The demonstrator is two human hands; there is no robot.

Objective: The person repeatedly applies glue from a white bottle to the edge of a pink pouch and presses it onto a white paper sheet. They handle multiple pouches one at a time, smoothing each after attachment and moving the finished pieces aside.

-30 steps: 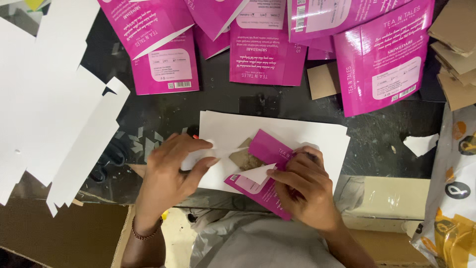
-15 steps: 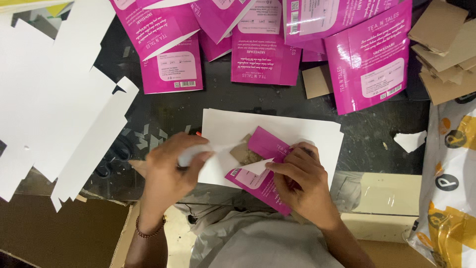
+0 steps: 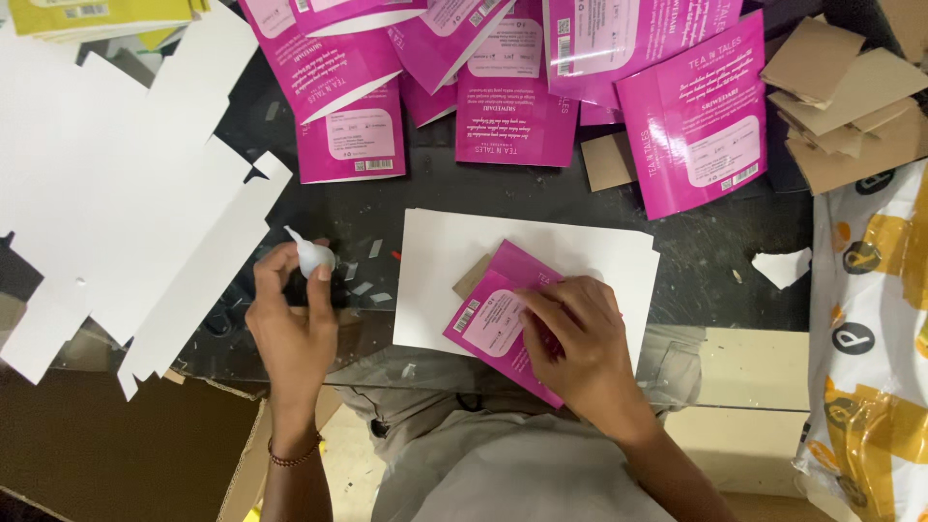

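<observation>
My left hand (image 3: 295, 324) grips a small white glue bottle (image 3: 311, 254) with its pointed nozzle up and to the left, held left of a white sheet (image 3: 454, 251) on the dark table. My right hand (image 3: 575, 338) presses flat on a folded magenta carton (image 3: 493, 314) that lies on that sheet. A brown card piece (image 3: 472, 277) pokes out from under the carton's upper left edge.
Several flat magenta cartons (image 3: 691, 116) fan across the table's far side. White die-cut card blanks (image 3: 116, 193) spread at the left. Brown card squares (image 3: 841, 97) pile at the far right above a patterned white and yellow bag (image 3: 870, 348). A brown cardboard box (image 3: 126, 454) sits below left.
My left hand has drawn the glue bottle away from the carton to the left. The carton's flap has been folded down and my right hand now presses on it.
</observation>
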